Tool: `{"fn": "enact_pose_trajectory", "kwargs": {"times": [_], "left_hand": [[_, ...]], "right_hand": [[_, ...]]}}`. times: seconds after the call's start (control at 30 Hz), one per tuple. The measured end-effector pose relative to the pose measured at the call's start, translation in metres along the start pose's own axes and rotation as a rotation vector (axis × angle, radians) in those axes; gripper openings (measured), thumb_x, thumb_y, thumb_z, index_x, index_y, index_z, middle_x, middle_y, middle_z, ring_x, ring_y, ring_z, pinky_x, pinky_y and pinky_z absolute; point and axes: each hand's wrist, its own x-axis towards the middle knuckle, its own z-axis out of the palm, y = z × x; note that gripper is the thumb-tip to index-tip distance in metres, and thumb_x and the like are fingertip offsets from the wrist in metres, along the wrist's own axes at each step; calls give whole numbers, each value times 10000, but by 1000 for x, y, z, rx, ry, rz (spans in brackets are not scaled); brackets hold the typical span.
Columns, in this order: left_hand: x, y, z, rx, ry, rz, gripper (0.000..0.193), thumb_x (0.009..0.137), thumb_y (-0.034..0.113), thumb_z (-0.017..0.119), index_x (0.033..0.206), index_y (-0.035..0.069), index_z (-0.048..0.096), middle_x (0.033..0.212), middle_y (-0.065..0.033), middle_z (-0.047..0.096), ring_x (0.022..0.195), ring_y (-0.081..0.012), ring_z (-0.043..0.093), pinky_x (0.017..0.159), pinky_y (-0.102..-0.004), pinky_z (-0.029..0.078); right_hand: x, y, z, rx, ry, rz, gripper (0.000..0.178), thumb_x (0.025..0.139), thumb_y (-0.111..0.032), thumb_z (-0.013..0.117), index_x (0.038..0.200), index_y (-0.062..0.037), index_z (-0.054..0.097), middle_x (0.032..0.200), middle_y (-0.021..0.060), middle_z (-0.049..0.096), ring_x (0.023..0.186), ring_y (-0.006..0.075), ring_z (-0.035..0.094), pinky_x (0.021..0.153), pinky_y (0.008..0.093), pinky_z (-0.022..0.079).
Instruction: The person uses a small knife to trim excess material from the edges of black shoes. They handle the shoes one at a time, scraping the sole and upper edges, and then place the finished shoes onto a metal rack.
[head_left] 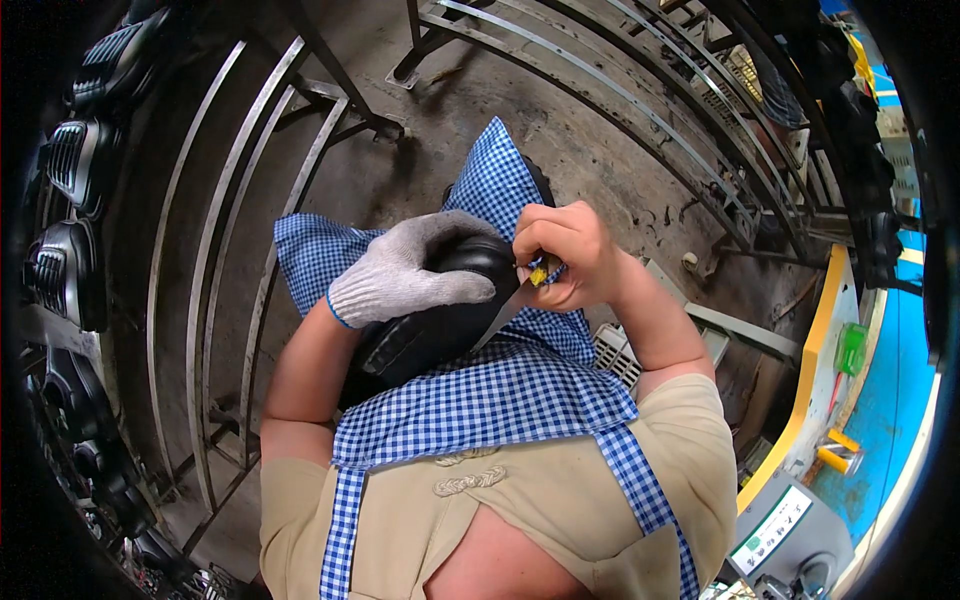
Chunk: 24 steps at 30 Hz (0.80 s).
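Note:
On my lap rests a black, padded, seat-like piece (420, 340) with a smooth, rounded end and stitching along its edge. My left hand (395, 268), in a grey-white knit glove, is closed over the rounded end, thumb along the near side. My bare right hand (572, 250) grips a knife (505, 314) by what looks like a yellow-wrapped handle. Its thin pale blade points down and left, lying close against the seat's right edge. Whether the blade touches the cover, I cannot tell. A blue checked apron (480, 405) lies beneath the piece.
Several similar black pieces (75, 265) line the far left. Metal racks (225, 240) stand at left and far right. On the right, a blue-topped bench (880, 430) with a yellow edge holds a green-handled tool (852, 350), a yellow spool (840, 452) and a grey machine (795, 530).

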Motion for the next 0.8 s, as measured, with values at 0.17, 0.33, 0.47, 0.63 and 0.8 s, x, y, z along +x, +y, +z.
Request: {"fn": "enact_pose_trajectory", "kwargs": {"times": [0.17, 0.33, 0.47, 0.63, 0.8], "left_hand": [[1, -2, 2, -29, -17, -3, 615, 716, 329, 837, 1197, 11, 623, 1108, -119, 666, 1042, -197, 632, 974, -335, 487], [4, -5, 2, -60, -42, -13, 625, 718, 340, 836, 1197, 4, 617, 1100, -112, 663, 1030, -195, 625, 966, -325, 480], [6, -11, 3, -135, -63, -48, 643, 721, 354, 836, 1206, -2, 610, 1101, -107, 660, 1027, -191, 620, 965, -320, 472], [9, -17, 2, -119, -65, -21, 645, 729, 361, 838, 1212, 1, 607, 1102, -100, 659, 1033, -183, 615, 965, -319, 467], [10, -19, 2, -110, -78, -8, 615, 735, 341, 840, 1198, 5, 615, 1097, -95, 659, 1033, -178, 613, 966, -314, 464]], "right_hand": [[-7, 5, 6, 139, 28, 32, 252, 595, -49, 731, 772, -52, 551, 707, 62, 560, 566, 223, 574, 502, 303, 445], [-6, 11, 4, 315, -26, 123, 204, 576, -4, 647, 747, -31, 539, 693, 68, 550, 599, 229, 562, 546, 309, 444], [-4, 15, 1, 391, -102, 211, 187, 584, -3, 635, 734, -18, 526, 683, 58, 532, 613, 188, 525, 573, 299, 426], [-4, 17, 1, 399, -130, 257, 176, 596, -7, 630, 736, -17, 524, 685, 55, 530, 614, 184, 521, 570, 295, 418], [-7, 19, 8, 456, -76, 278, 161, 573, -45, 602, 696, -37, 499, 665, 28, 498, 594, 146, 469, 543, 278, 369]]}}
